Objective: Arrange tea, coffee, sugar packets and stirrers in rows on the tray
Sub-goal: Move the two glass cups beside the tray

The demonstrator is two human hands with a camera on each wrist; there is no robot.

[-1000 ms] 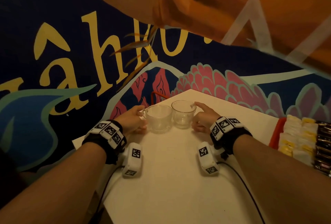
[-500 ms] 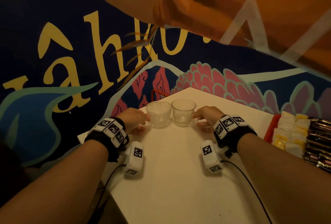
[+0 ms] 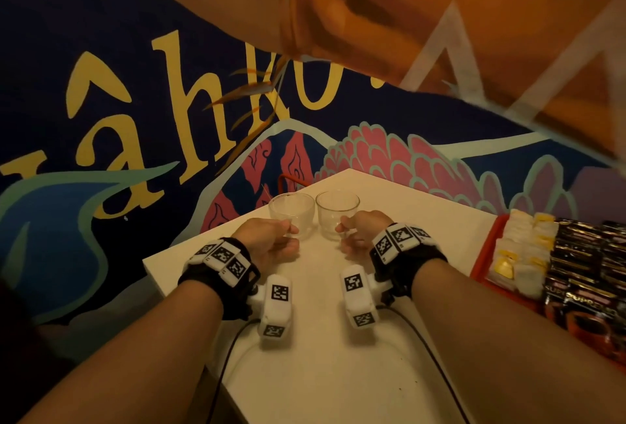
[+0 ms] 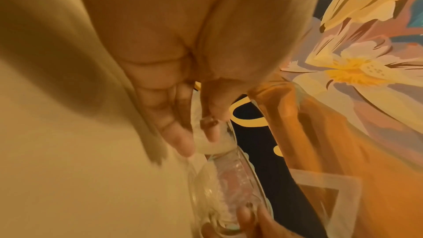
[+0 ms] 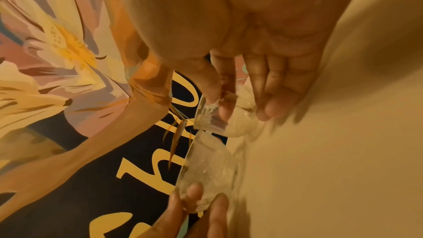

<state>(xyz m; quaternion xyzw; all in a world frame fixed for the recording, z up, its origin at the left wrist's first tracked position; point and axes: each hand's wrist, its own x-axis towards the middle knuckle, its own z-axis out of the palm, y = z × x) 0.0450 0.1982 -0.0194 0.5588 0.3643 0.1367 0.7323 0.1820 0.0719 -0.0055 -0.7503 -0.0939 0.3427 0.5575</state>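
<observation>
Two empty glass cups stand side by side near the far corner of the white table (image 3: 338, 339). My left hand (image 3: 293, 232) pinches the near side of the left cup (image 3: 292, 208). In the left wrist view the thumb and a finger of that hand (image 4: 201, 133) close on the cup's glass (image 4: 213, 148). My right hand (image 3: 340, 228) pinches the right cup (image 3: 337, 206) the same way, its grip (image 5: 219, 108) on the glass (image 5: 231, 126). At the right edge a red tray (image 3: 485, 254) holds rows of white and yellow packets (image 3: 523, 247) and dark coffee packets (image 3: 591, 274).
A painted wall with yellow letters runs close behind the table's far corner. A thin red frame (image 3: 288, 179) stands just past the left cup. Cables (image 3: 230, 356) trail from both wrists over the near table. The table's left edge (image 3: 152, 274) lies beside my left wrist.
Both hands have come round from the cups' outer sides to their near sides. The right forefinger, stretched along the rim before, now pinches the glass. The cups hardly moved.
</observation>
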